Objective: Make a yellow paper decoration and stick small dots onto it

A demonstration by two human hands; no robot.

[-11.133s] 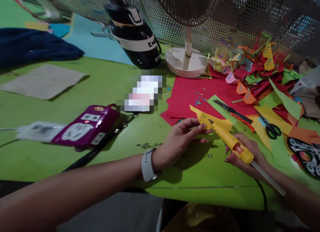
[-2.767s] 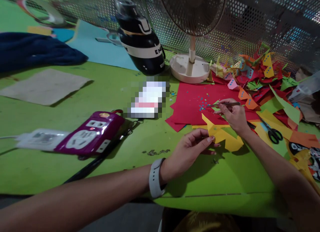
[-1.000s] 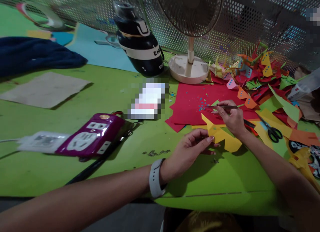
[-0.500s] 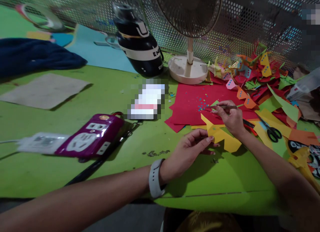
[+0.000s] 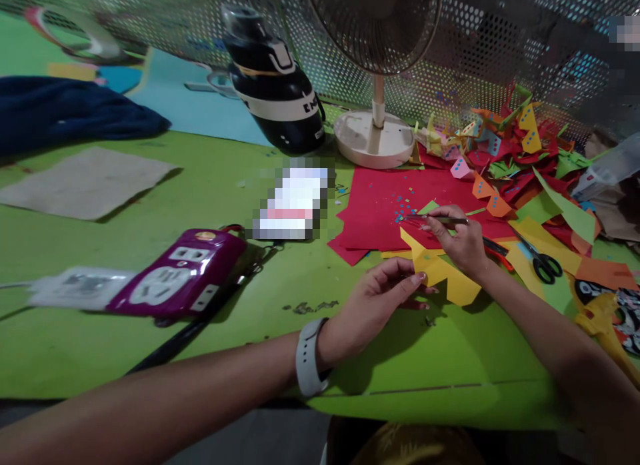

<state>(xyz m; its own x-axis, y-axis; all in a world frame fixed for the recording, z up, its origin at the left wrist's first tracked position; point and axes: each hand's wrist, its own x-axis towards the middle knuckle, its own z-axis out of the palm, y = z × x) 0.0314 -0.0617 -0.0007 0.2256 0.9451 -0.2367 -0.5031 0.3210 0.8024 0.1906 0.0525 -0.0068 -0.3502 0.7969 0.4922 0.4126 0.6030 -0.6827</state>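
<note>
My left hand [image 5: 377, 301], with a pale watch band [image 5: 311, 358] at its wrist, pinches the edge of a yellow paper cutout [image 5: 435, 268] between thumb and fingers. The cutout is folded, with pointed corners, and is held just above the table. A thin pair of tweezers [image 5: 453, 219] is gripped in my right hand [image 5: 463, 245]. Its tips point left and reach small blue paper bits [image 5: 399, 217] scattered on a red sheet [image 5: 370, 198]. Whether the tips hold a bit is too small to tell.
Behind the red sheet stands a fan [image 5: 375, 141], beside a black bottle [image 5: 280, 111]. Colourful paper pieces [image 5: 500, 145] heap up at the back right, with scissors [image 5: 547, 267] nearer. A phone [image 5: 295, 201] and purple power strip [image 5: 177, 271] lie to the left.
The tweezers' tips have shifted slightly left among the blue bits, with my right hand turning a little. My left hand keeps the yellow cutout almost in place.
</note>
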